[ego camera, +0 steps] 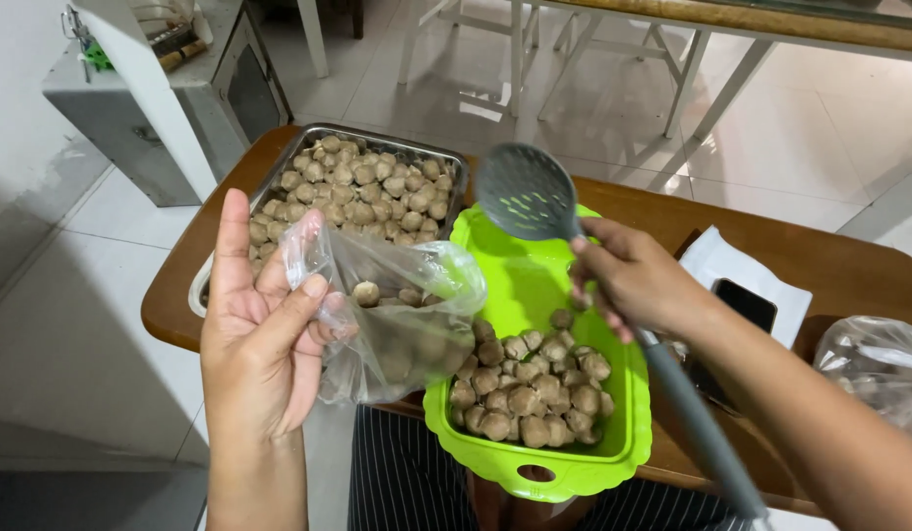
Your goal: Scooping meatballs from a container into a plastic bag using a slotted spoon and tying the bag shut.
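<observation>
1. Left hand [264, 339]: thumb and fingers pinch the rim of a thin clear plastic bag [397, 315], rest of the palm spread open and facing up. Bag mouth gapes to the right, a few brown round meatballs [377, 293] already inside.
2. Right hand [633, 280]: closed around the neck of a grey slotted plastic spoon [527, 192], head raised and looking empty, long handle running back down past the wrist.
3. Bag hangs just over the near-left edge of the bright green rectangular plastic tray [534, 295], which carries a heap of the same meatballs [529, 388] at its near end.
4. Doing it well, as I judge: keep the bag mouth wide and low over the green tray so any strays drop back in; scoop from the heap's edge, tip slowly into the opening.
5. The thin film sags, so the pinch should stay near the rim.
6. Edges: green tray overhangs the near edge of the brown rounded wooden table [820, 261]; pressing hard on that end could tip it.
7. A steel rectangular pan [436, 157] full of meatballs sits behind, touching or nearly touching the green tray.
8. Open room: bare green tray floor at the far end for the spoon; to the right lie a white paper with a dark phone [746, 300] and another clear bag [883, 369].
</observation>
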